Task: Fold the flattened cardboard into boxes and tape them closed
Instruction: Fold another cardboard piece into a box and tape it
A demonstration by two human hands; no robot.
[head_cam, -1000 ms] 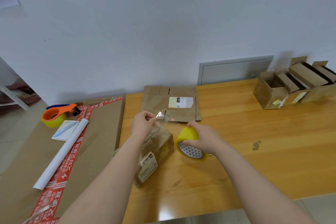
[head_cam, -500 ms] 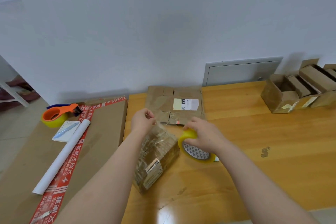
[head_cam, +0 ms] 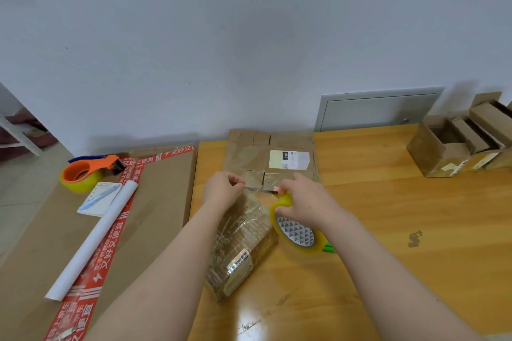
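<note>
Glossy wooden worktop; matt brown cardboard box under shiny clear tape; glossy yellow tape roll.

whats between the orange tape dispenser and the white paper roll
A notepad with a pen on it lies between the dispenser and the roll, in the head view.
</note>
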